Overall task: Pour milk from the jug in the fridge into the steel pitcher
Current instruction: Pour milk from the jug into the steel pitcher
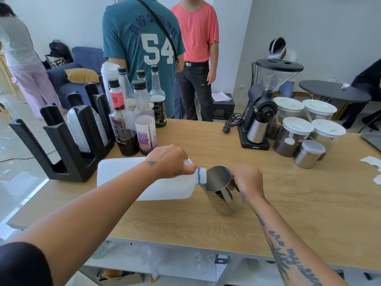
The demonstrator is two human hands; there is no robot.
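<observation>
A white plastic milk jug [123,178] is tipped on its side over the wooden counter [288,203], its uncapped mouth with a blue ring touching the rim of the steel pitcher [223,195]. My left hand [167,159] grips the jug near its neck. My right hand [248,180] holds the pitcher by its handle side and tilts it toward the jug. The pitcher's inside shows graduation marks; no milk stream is visible.
Syrup bottles [132,120] and a black cup-and-lid rack [68,141] stand at the left back. A coffee grinder [261,112], lidded jars [294,135] and a steel tin [309,154] stand at the right back. Two people [144,48] stand behind the counter.
</observation>
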